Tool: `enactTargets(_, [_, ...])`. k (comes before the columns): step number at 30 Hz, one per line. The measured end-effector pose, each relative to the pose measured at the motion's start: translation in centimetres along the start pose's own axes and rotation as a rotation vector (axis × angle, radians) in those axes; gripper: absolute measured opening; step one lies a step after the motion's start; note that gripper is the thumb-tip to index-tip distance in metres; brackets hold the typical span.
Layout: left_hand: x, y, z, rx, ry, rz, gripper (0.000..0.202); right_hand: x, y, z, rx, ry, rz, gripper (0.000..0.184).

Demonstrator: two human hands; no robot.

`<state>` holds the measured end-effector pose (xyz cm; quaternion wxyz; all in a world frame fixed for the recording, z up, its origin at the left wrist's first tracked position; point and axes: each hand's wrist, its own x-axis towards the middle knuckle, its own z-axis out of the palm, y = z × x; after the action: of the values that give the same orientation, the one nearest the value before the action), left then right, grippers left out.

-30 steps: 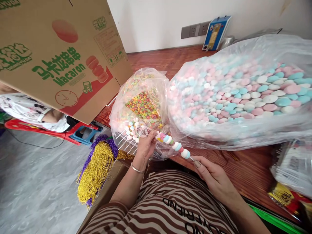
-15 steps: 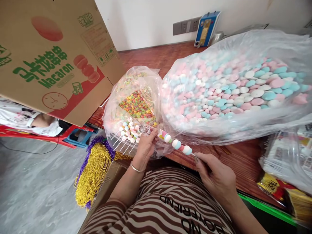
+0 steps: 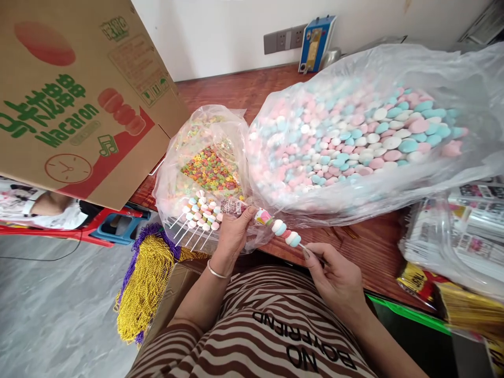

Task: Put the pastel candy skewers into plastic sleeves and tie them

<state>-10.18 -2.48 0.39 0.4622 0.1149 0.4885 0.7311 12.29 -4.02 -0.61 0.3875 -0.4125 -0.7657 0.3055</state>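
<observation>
Just above the bench [image 3: 220, 89], near its front edge, a candy stick [image 3: 289, 237] was held at a slant. The left hand [image 3: 235, 229] was closed on a printed wrapper [image 3: 231, 206], and the top sweets seemed to be inside it. The right hand [image 3: 338, 275] pinched the bare end [image 3: 301, 245], I think so no sweet got squashed. More candy sticks [image 3: 202, 212] lay side by side at the near side of the bag of rings [image 3: 167, 170], white ends poking out, maybe for easy grabbing. I couldn't tell whether they were in that bag or on it. The big bag of sweets [image 3: 354, 203] sat right beside it, perhaps to be close.
</observation>
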Motion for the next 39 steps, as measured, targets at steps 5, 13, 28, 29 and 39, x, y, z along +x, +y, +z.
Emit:
enactTargets(5, [-0.2, -0.2, 0.3, 0.077, -0.081, 0.028, 0.025, -0.3, 0.1, 0.5, -0.106, 0.101, -0.085, 0.012])
enactTargets(13, [-0.4, 0.3, 1.9, -0.169, -0.313, -0.054, 0.025, -0.5, 0.0, 0.5, -0.017, 0.104, -0.016, 0.01])
enactTargets(28, [-1.8, -1.1, 6.2, -0.403, -0.269, -0.251, 0.026, -1.5, -0.1, 0.3, 0.133, -0.079, 0.138, 0.03])
enactTargets(29, [-1.8, -1.2, 6.3, -0.406, -0.278, -0.257, 0.027, -1.6, -0.4, 0.3, 0.284, -0.133, 0.279, 0.034])
enactTargets(39, [-2.6, -2.0, 6.9, -0.351, -0.266, -0.306, 0.026, -0.8, 0.9, 1.1, -0.138, 0.124, -0.188, 0.015])
